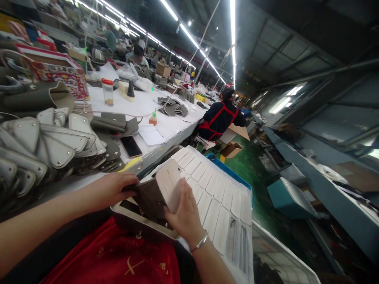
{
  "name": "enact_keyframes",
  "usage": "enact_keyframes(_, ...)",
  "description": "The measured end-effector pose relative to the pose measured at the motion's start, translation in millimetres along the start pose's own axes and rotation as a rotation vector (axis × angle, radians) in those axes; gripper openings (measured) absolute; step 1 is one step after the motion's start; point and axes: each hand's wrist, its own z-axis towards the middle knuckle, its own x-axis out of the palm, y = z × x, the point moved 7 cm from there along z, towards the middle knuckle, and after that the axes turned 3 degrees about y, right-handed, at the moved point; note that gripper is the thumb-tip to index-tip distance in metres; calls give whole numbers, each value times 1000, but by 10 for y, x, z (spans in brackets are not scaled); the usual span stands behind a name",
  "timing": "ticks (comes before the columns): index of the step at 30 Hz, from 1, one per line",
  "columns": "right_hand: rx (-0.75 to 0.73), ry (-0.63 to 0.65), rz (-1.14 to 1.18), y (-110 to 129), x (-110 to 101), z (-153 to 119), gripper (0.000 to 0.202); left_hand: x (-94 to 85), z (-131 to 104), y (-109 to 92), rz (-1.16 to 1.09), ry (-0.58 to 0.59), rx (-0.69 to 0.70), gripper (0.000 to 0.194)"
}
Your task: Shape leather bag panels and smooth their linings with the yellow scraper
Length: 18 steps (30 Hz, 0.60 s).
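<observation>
Head view: the right hand [185, 215] holds a pale panel [167, 181] at its right edge and lower corner, fingers up the side and thumb low. The left hand [120, 189] bends its fingers at the left end of a brown flap [148, 197]; whether they close on it I cannot tell. Both hands are over a box-shaped bag [127, 223], which sits at the lap against a red apron [127, 256]. The bag looks light, its walls fairly stiff and the flap softer; the panel probably bends and marks easily, so its edges seem the safest hold. The bag's mouth faces up, its long axis running left to right, dipping rightward; the panel stands nearly upright, rounded end upward. To the right lie rows of white pieces [213, 197]; to the left, a worktop [100, 94] carries heaped grey pieces [59, 152] and a phone [131, 146].
</observation>
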Motion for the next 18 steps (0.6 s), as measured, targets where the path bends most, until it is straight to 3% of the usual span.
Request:
enact_keyframes(4, -34, 99, -49, -9, 164, -62, 94, 277, -47, 124, 181, 104, 4, 15)
enact_keyframes(8, -104, 155, -169, 57, 326, -128, 93, 278, -35, 235, 191, 11, -13, 15)
enact_keyframes(13, -255, 270, -293, 223, 602, -78, 96, 124, -203, 612, -134, -201, -230, 38)
enact_keyframes(16, -313, 308, -310, 262, 685, 8, 98, 272, -382, 882, -424, -285, -412, 49)
enact_keyframes(18, -337, 307, -316, 262, 682, 74, 97, 452, -455, 957, -585, -298, -453, 53)
